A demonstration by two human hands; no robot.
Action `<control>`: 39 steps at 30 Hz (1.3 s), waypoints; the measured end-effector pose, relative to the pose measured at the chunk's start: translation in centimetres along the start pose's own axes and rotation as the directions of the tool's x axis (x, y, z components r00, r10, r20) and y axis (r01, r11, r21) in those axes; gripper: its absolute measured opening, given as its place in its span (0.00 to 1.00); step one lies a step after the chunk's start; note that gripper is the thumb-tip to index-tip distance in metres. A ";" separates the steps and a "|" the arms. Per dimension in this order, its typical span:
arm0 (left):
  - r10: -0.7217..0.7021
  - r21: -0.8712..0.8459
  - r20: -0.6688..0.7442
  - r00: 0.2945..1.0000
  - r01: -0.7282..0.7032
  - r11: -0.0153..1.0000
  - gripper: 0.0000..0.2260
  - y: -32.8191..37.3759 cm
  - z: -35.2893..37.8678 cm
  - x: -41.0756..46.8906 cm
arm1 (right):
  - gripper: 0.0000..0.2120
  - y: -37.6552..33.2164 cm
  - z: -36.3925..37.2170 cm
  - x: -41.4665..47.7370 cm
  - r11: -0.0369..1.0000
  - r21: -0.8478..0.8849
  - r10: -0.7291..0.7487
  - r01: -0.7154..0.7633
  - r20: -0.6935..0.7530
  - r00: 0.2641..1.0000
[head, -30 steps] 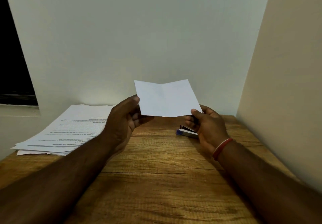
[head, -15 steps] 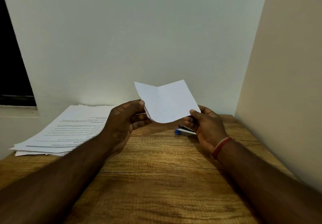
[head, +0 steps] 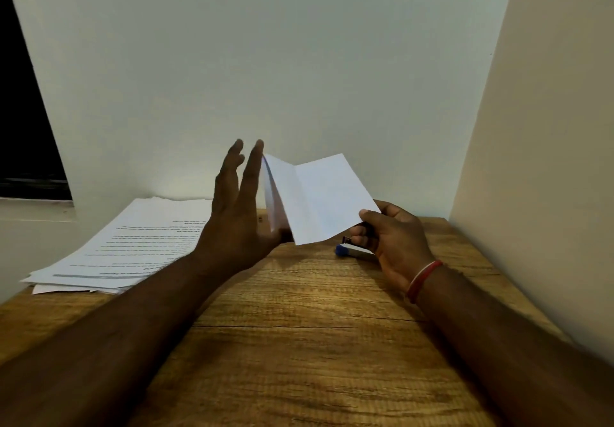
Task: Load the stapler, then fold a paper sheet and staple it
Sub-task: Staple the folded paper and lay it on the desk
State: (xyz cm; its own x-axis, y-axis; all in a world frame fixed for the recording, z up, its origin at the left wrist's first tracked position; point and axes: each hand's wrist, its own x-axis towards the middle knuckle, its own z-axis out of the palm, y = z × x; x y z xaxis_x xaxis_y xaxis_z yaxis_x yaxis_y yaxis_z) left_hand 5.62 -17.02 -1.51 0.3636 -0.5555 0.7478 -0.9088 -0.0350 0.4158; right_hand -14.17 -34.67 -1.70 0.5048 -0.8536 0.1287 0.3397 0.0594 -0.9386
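Pinching the folded paper (head: 319,200), right hand (head: 395,237); left hand (head: 236,214) straight-fingered against its edge.

The folded sheet (head: 319,200) is shown plain white, the stapler (head: 349,251) blue-tipped, the surface (head: 299,343) in brown wood grain, the wristband (head: 423,280) red.

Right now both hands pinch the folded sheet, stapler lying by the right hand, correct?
No: only the right hand pinches the folded sheet; the left hand is open, straight fingers along its edge, per the head view. The stapler part holds.
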 end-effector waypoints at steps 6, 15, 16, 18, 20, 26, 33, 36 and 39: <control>0.198 0.231 -0.002 0.980 -0.192 0.954 0.67 2.6 0.4 -0.5 | 0.10 0.2 0.3 -0.2 0.998 -0.056 -0.012 0.011 -0.012 1.000; 0.057 0.084 0.315 0.947 -0.088 0.993 0.67 1.0 0.5 -0.7 | 0.11 0.5 0.1 0.1 0.997 -0.071 -0.020 0.017 -0.034 0.999; 0.023 0.032 0.354 0.935 -0.037 0.999 0.61 0.8 0.3 -0.7 | 0.12 0.6 0.0 0.2 0.998 -0.064 -0.024 0.021 -0.043 0.999; -0.017 -0.060 0.367 0.930 0.042 0.997 0.48 0.1 0.2 -0.6 | 0.11 0.5 -0.2 0.5 0.999 -0.040 -0.025 0.022 -0.067 0.997; -0.064 -0.141 0.318 0.946 0.114 0.983 0.38 -0.8 0.2 -0.3 | 0.10 0.3 -0.4 0.7 1.000 -0.003 -0.020 0.020 -0.106 0.994; -0.105 -0.179 0.226 0.969 0.147 0.973 0.21 -3.2 0.4 -0.1 | 0.09 0.1 -1.2 1.4 0.997 0.070 0.028 -0.014 -0.200 0.979; -0.069 -0.140 0.228 0.971 0.103 0.985 0.30 -3.3 0.5 0.0 | 0.11 0.1 -1.6 2.0 0.996 0.086 0.035 -0.016 -0.225 0.974; -0.067 -0.141 0.227 0.972 0.101 0.985 0.30 -3.3 0.6 0.1 | 0.11 0.1 -1.5 2.0 0.997 0.079 0.035 -0.018 -0.221 0.975; -0.060 -0.158 0.240 0.969 0.100 0.982 0.28 -3.2 0.7 0.1 | 0.11 0.2 -1.5 2.1 0.997 0.072 0.039 -0.023 -0.229 0.973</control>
State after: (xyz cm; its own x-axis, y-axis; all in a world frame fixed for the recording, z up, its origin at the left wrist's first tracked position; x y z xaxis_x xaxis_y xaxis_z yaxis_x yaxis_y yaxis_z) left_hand 8.40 -17.54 -3.13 0.3576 -0.7353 0.5757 -0.8240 0.0416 0.5650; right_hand -14.22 -37.22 -2.08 0.3225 -0.9465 0.0154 0.3840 0.1159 -0.9161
